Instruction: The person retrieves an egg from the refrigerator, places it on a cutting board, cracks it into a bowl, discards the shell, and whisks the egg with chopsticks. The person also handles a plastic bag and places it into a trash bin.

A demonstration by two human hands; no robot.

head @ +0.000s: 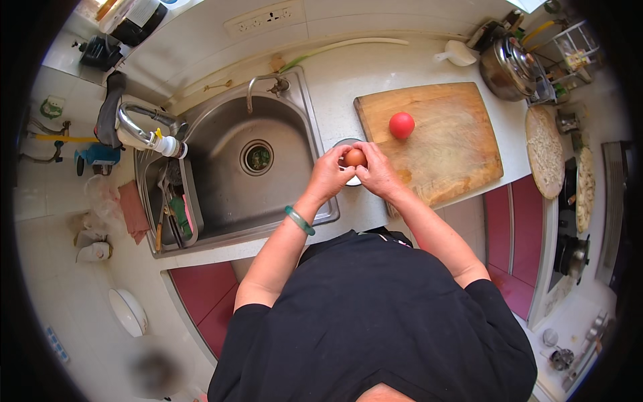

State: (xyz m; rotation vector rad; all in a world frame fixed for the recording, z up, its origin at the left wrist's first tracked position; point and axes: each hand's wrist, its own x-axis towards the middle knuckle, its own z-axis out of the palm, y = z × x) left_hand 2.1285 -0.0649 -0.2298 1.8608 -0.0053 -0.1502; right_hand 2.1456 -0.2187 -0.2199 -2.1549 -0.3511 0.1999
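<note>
A brown egg (355, 158) is held between the fingers of my left hand (331, 170) and my right hand (374, 171). Both hands are over a bowl (353, 181) with a white inside, whose contents my hands hide. A green bangle is on my left wrist. To the right of the bowl lies a wooden cutting board (447, 145), and a red tomato (402, 125) rests on its left part. Whether the eggshell is cracked cannot be made out.
Left of the bowl is a steel sink (221, 201) with a faucet (249, 95) and a side basin of utensils. A long green onion (351, 44) lies along the wall. A lidded steel pot (507, 70) and a white scoop (458, 53) stand beyond the board.
</note>
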